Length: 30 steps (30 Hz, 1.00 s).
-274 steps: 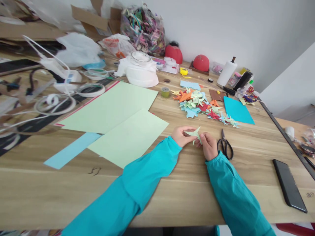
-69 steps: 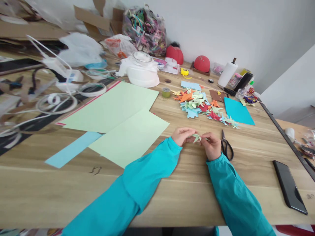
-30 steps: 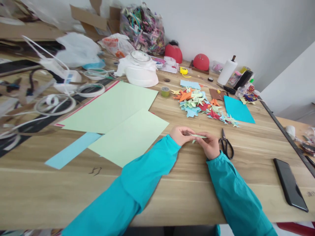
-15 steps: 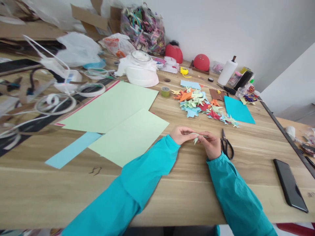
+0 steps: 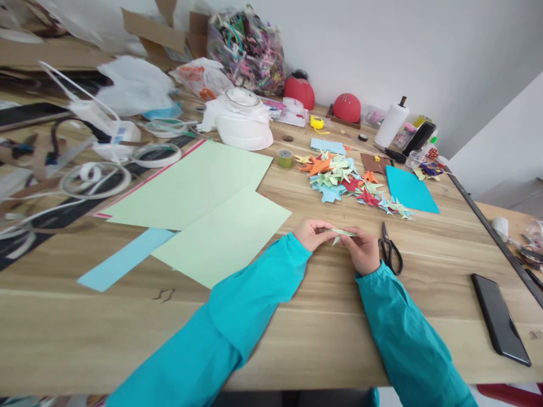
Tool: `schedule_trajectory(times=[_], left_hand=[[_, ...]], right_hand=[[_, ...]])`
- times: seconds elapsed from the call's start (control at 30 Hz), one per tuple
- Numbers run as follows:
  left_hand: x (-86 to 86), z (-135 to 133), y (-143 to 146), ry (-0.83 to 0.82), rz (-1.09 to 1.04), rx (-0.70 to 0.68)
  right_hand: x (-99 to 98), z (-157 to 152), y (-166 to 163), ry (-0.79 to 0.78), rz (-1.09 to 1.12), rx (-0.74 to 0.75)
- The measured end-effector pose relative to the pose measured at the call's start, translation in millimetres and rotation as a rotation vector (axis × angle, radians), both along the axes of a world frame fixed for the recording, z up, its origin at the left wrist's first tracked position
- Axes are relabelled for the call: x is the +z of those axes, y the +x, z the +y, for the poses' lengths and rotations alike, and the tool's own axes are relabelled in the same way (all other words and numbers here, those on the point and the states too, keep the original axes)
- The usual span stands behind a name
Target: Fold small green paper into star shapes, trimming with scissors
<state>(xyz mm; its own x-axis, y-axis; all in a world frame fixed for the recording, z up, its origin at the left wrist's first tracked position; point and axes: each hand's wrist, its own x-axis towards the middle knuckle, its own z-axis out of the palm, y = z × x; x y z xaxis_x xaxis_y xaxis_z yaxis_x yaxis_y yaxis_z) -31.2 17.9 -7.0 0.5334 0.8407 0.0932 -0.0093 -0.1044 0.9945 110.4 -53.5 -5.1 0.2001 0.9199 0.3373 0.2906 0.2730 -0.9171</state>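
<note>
**A folded green paper (image 5: 344, 232) held crosswise**

I have the folded green paper between my two hands, each one closed in a pinch on it: my left hand (image 5: 313, 234) grips one end, my right hand (image 5: 363, 249) the other. Its long axis runs from side to side, nearly level, dipping slightly towards my right, and one small tip points down towards me. My fingers hide part of both ends.

Dark marks (image 5: 163, 294) are scrawled on the table to my left; I can't make them out. The orange-red print on a plastic bag (image 5: 199, 79) at the back is too blurred to read.

The wooden table (image 5: 322, 333) has long pale and brown grain. Black-handled scissors (image 5: 390, 251) lie just beside my right hand, with a phone (image 5: 501, 319) farther right. Beyond my hands sits a pile of folded paper shapes (image 5: 335, 178), many coloured. Two green sheets (image 5: 229, 237) lie to my left, the nearer overlapping the farther. A plain pale wall (image 5: 360, 51) rises behind the table.
</note>
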Motion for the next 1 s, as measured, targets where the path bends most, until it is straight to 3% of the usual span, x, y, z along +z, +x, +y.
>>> schedule_trajectory(times=[0.77, 1.0], left_hand=[[-3.0, 0.9, 1.1, 0.167, -0.110, -0.035], [-2.9, -4.4, 3.2, 0.084, -0.020, 0.032]], right_hand=[[-4.8, -0.8, 0.6, 0.007, -0.067, -0.030], [-5.4, -1.0, 2.6, 0.020, -0.077, -0.021]])
